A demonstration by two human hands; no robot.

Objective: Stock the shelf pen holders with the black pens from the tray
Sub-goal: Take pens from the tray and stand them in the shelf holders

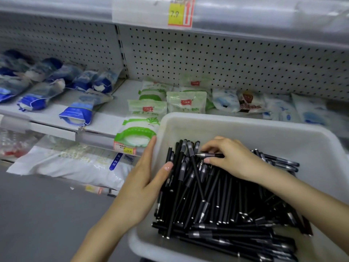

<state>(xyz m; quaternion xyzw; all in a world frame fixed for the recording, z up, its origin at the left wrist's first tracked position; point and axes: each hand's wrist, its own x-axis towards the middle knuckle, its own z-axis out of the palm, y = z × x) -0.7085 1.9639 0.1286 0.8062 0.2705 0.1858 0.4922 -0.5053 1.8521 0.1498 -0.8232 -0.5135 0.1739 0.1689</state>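
While my right hand (232, 157) hangs over the heap, its thumb and fingertips pinch one black pen (209, 155), which lies along the nine-to-three line across the tops of the others. At eight o'clock from it, my left hand (145, 178) grips the tray (245, 121) by its left wall, with the thumb hooked inside over the rim and the fingers flat against the outside. The pens (217, 201) fill the tray's floor in a loose black pile. Most run twelve to six, and a layer at the six o'clock end lies crosswise.

Beyond the tray's far rim, at twelve o'clock, a shelf (105, 120) carries green-and-white bags (147, 108). Blue bags (75, 112) lie further round at ten o'clock. A pegboard (226, 63) backs the shelf, and a yellow price tag (176, 14) hangs above it. At nine o'clock, below the shelf edge, a white sack (71, 163) lies flat, with grey floor (37, 214) at seven o'clock.
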